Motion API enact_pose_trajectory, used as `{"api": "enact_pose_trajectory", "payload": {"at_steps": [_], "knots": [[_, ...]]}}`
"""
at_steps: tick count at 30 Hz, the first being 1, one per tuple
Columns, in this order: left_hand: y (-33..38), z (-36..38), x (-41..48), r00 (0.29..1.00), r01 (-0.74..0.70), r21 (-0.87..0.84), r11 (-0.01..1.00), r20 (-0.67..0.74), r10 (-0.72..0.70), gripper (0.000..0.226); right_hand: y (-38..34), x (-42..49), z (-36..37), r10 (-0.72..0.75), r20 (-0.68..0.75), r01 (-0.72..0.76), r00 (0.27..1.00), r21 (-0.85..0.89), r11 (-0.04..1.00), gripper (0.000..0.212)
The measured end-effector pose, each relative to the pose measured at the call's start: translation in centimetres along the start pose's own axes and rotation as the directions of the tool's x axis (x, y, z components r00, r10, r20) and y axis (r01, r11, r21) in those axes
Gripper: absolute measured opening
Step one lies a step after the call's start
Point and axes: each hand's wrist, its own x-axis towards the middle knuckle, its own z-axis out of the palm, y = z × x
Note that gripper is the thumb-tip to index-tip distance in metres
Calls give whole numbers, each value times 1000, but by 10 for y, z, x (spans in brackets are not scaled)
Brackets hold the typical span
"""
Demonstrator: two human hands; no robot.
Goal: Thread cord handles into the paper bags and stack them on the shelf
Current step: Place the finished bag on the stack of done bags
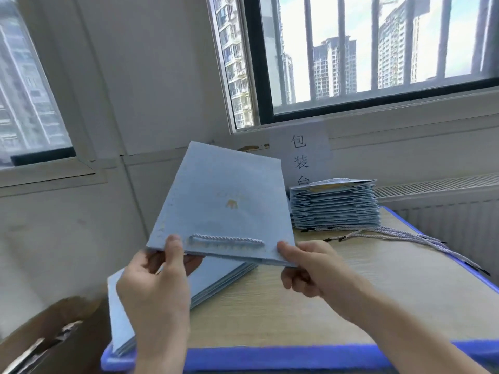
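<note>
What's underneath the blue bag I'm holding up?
A flat pile of light blue paper bags lies on the wooden table below it. The held bag and the left hand cover part of the pile.

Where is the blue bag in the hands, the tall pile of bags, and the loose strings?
held bag (224, 201): head view, middle of its front face.
tall pile of bags (334, 209): head view, near side of the stack.
loose cords (405, 233): head view, middle of the bundle.
</note>
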Motion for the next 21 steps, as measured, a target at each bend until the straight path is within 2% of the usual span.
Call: {"api": "enact_pose_trajectory", "payload": {"at_steps": [3,6,12,15,18,21], "knots": [[0,-10,1,968,232,-77,970,113,-223,10,-6,1,-2,-5,-63,9,998,67,998,28],[-3,-18,6,909,343,50,938,235,-344,11,-6,2,-8,25,-108,-19,994,61,998,30],[-9,-24,6,827,434,114,894,344,-445,8,-4,2,-14,100,-154,-102,983,-3,995,25],[-12,-24,8,784,431,204,879,397,-477,12,-6,3,-16,133,-172,-145,976,-56,988,33],[-15,-21,9,766,441,240,865,402,-502,8,-1,7,-16,148,-223,-148,964,15,989,34],[-17,-20,10,761,468,204,860,403,-509,9,6,9,-16,170,-221,-147,960,115,982,34]]}}
